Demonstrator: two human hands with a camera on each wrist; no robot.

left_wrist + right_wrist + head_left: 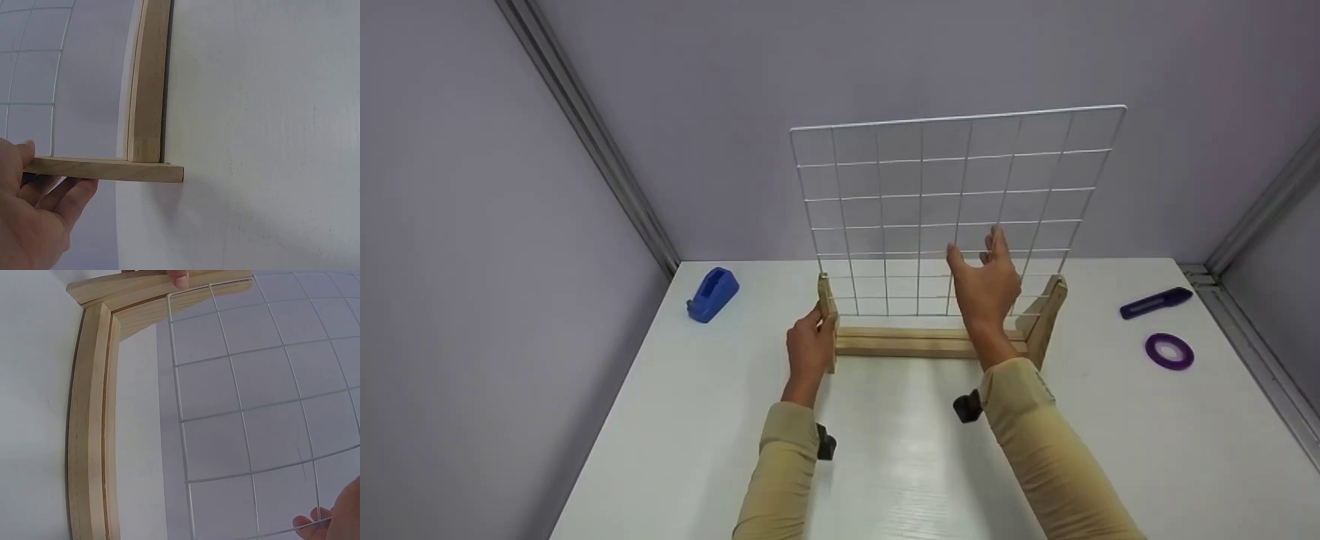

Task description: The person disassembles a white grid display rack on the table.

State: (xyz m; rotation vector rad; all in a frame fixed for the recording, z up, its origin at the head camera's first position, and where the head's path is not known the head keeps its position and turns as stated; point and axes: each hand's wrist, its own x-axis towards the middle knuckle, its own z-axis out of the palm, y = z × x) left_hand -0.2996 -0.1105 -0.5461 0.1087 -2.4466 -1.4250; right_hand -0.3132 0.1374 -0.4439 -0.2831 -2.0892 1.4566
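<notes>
Head view: a white wire grid (952,214) is seen standing upright in a wooden stand (930,341) on the white counter (900,465), between the two hands and just beyond them. The left hand (810,346) is curled round the left end post of the stand, thumb on one face and fingers on the other, as the left wrist view confirms. The right hand (986,289) is held up against the grid with fingers nearly straight; in the right wrist view its fingertips (315,520) are seen to touch a wire, though a full grip cannot be confirmed.

The long axis of the stand is laid left to right across the counter, and the flat face of the grid is turned toward the person, its wires running straight up and straight across.

A tip could be caused if the grid is pushed away by the right hand: the panel is tall and the stand narrow, so it would probably topple backward unless the post is held down. The grid might also be lifted out of its groove if pulled upward unevenly, and one corner could jam.
</notes>
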